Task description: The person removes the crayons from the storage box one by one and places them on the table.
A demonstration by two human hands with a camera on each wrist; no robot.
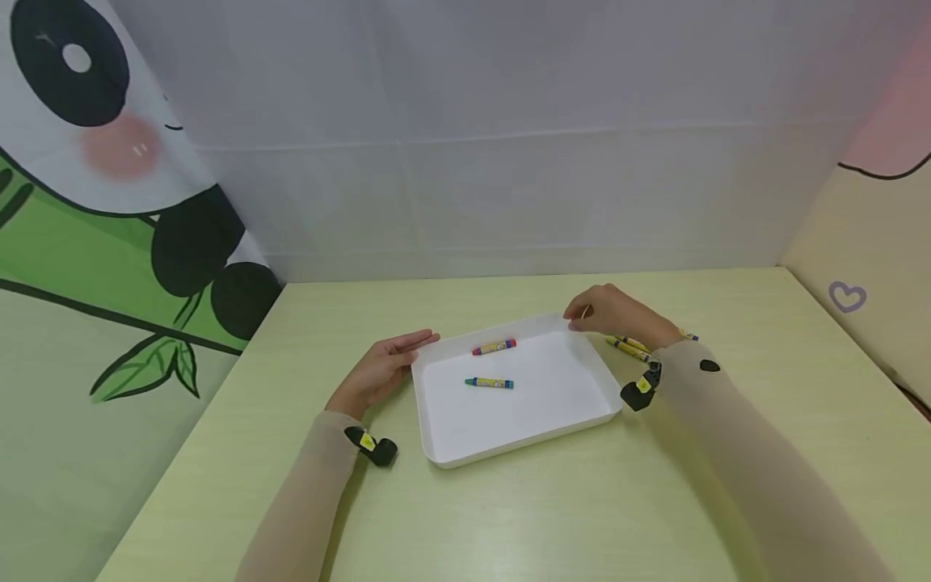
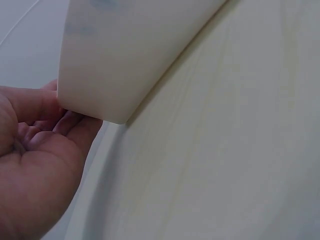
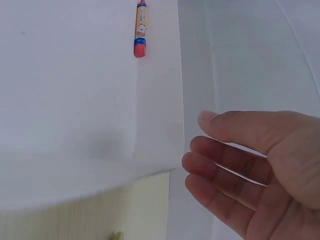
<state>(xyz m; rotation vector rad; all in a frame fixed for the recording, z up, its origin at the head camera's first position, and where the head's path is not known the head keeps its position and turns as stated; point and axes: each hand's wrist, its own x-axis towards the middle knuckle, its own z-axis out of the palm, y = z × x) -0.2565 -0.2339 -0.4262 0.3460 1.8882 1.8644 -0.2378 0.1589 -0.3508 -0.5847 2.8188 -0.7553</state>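
Note:
A shallow white tray [image 1: 538, 408] lies at a slant on the table. Inside it are a red crayon [image 1: 494, 347] near the far wall and a green crayon [image 1: 490, 383] closer to the middle. My left hand [image 1: 374, 376] holds the tray's far left corner, thumb and fingers on either side of it in the left wrist view. At the far right corner is my right hand [image 1: 618, 314]. The right wrist view shows its thumb apart from its loosely bent fingers, nothing between them, fingertips right by the tray's edge.
Several yellow-wrapped crayons [image 1: 628, 347] lie on the table [image 1: 509, 517] right of the tray, partly hidden by my right wrist. A pale cloth wall [image 1: 509, 194] stands behind the table, with printed panels at the left and right.

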